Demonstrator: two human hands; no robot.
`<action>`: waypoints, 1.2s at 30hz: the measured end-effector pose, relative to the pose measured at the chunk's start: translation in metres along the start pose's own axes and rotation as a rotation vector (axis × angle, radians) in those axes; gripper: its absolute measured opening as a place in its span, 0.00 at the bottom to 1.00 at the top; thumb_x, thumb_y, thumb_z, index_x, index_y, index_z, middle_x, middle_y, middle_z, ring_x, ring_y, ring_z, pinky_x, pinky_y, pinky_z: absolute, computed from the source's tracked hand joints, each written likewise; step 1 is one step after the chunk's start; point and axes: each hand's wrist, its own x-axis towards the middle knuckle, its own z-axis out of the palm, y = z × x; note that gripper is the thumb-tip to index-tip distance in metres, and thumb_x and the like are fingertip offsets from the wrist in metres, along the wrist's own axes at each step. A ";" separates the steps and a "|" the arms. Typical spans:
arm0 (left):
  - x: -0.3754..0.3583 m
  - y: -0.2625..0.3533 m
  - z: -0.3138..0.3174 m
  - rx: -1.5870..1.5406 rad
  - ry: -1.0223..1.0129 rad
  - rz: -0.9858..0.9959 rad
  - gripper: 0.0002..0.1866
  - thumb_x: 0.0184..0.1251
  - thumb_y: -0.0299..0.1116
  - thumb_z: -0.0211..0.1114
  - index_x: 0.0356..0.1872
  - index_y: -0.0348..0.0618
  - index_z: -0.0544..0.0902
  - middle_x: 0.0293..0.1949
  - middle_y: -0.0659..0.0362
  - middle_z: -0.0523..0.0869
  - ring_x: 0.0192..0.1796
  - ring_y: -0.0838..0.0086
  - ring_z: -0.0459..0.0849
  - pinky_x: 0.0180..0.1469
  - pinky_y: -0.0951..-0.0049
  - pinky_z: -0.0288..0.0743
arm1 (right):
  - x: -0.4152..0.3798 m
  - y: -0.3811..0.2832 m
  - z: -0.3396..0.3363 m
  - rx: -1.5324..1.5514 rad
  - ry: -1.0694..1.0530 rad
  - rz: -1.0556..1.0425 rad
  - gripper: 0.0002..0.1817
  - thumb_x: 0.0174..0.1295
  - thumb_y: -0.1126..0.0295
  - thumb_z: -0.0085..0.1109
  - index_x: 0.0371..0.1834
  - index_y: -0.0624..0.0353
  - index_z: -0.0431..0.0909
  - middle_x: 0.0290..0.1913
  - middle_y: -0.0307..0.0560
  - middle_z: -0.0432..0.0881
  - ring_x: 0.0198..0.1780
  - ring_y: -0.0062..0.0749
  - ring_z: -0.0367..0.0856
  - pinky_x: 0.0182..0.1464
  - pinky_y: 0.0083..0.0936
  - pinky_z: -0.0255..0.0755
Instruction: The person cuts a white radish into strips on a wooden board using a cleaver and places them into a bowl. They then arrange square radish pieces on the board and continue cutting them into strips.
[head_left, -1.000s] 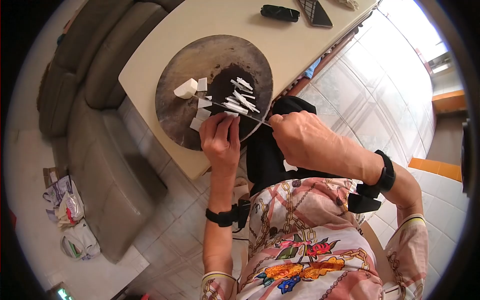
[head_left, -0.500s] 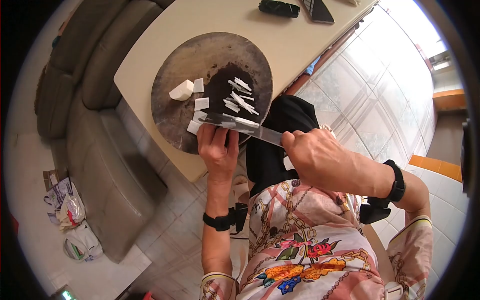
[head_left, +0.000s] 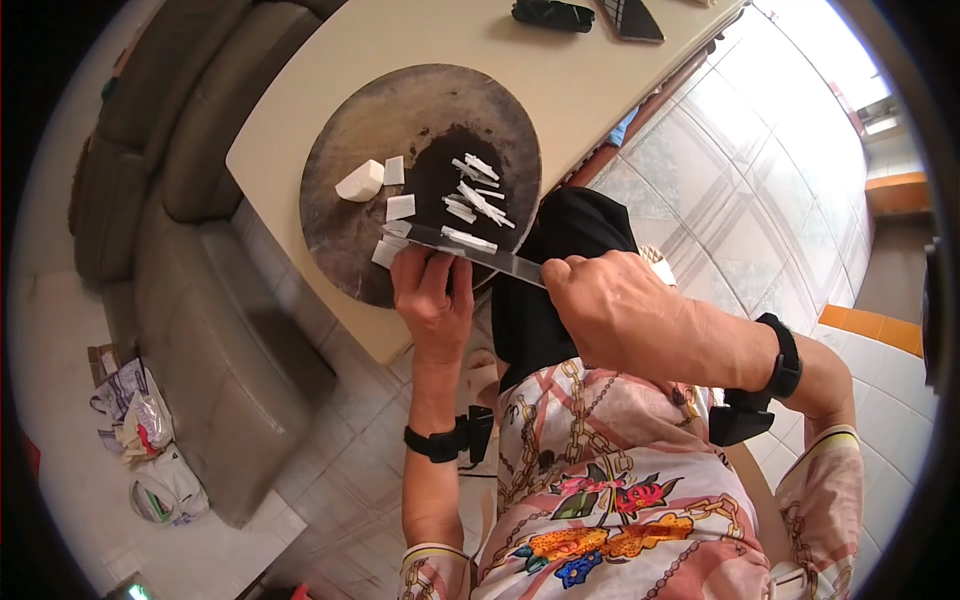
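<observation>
My right hand (head_left: pixel 625 312) is closed around the handle of a kitchen knife (head_left: pixel 495 258), its blade lying across the near part of a round dark chopping board (head_left: pixel 345 235). My left hand (head_left: pixel 432 300) presses curled fingers down beside the blade on a white food slice, mostly hidden beneath them. Just left of those fingers a flat white slice (head_left: pixel 384 253) shows. A fresh-cut white strip (head_left: pixel 469 239) lies along the blade's far side. Several thin white strips (head_left: pixel 481 203) are heaped farther up on a wet patch. A thick white block (head_left: pixel 360 181) sits at the left, near two flat slices (head_left: pixel 400 207).
The board stands on a cream table (head_left: pixel 275 130) close to its corner. A dark bundle (head_left: pixel 553 15) and a phone (head_left: pixel 633 19) lie at the table's far side. A brown leather sofa (head_left: pixel 230 380) stands to the left, with bags (head_left: pixel 150 430) on the floor.
The knife and my right hand have shifted slightly left. The strip beside the blade now sits apart, farther left. My left hand stays nearly in place.
</observation>
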 end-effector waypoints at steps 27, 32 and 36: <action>-0.001 0.000 0.001 -0.023 0.046 -0.015 0.10 0.47 0.18 0.70 0.33 0.37 0.83 0.38 0.53 0.82 0.41 0.56 0.79 0.44 0.61 0.74 | -0.002 0.001 0.005 -0.029 0.001 -0.034 0.11 0.42 0.83 0.55 0.30 0.72 0.67 0.23 0.61 0.75 0.24 0.56 0.78 0.24 0.42 0.71; 0.003 0.003 -0.006 -0.031 -0.043 -0.027 0.11 0.46 0.17 0.68 0.34 0.36 0.83 0.38 0.52 0.81 0.41 0.55 0.79 0.45 0.60 0.74 | 0.007 -0.004 0.012 -0.103 0.040 -0.044 0.11 0.40 0.82 0.56 0.29 0.72 0.68 0.23 0.60 0.76 0.25 0.56 0.78 0.25 0.39 0.72; 0.002 0.003 -0.006 -0.023 -0.053 -0.034 0.11 0.47 0.17 0.68 0.35 0.36 0.83 0.39 0.52 0.81 0.42 0.55 0.79 0.45 0.61 0.74 | 0.017 -0.001 0.018 -0.110 0.033 -0.034 0.11 0.40 0.82 0.56 0.28 0.71 0.68 0.23 0.61 0.76 0.25 0.56 0.78 0.26 0.39 0.72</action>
